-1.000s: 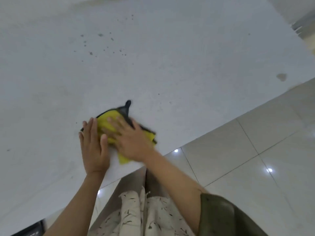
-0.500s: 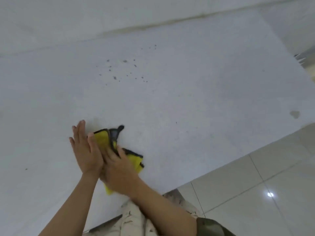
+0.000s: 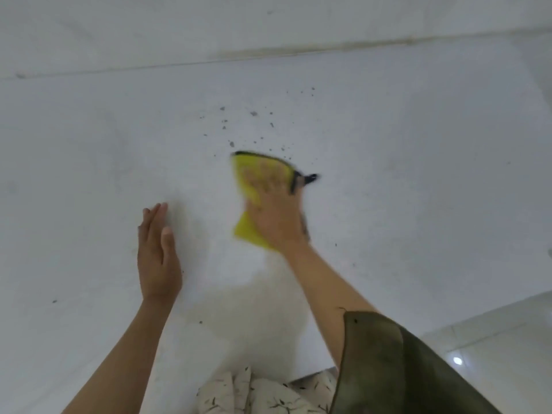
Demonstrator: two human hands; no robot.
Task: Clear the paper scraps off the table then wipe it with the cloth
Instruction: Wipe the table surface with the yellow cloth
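Observation:
A yellow cloth [image 3: 249, 170] with a dark edge and loop lies flat on the white table [image 3: 418, 189], blurred by motion. My right hand [image 3: 276, 213] presses down on it with fingers spread over the yellow fabric. Just beyond the cloth, a scatter of small dark specks [image 3: 254, 113] marks the tabletop. My left hand [image 3: 156, 249] rests flat on the table to the left of the cloth, fingers together and extended, holding nothing. No paper scraps are in view.
The table's far edge meets a white wall [image 3: 268, 22] along a seam. At the lower right the table's corner gives way to glossy tiled floor [image 3: 493, 339]. A few lone specks [image 3: 54, 301] dot the near left of the tabletop.
My right hand has pushed the cloth away from me and to the right, up to the specks. My left hand has come off the cloth and stays flat on the table.

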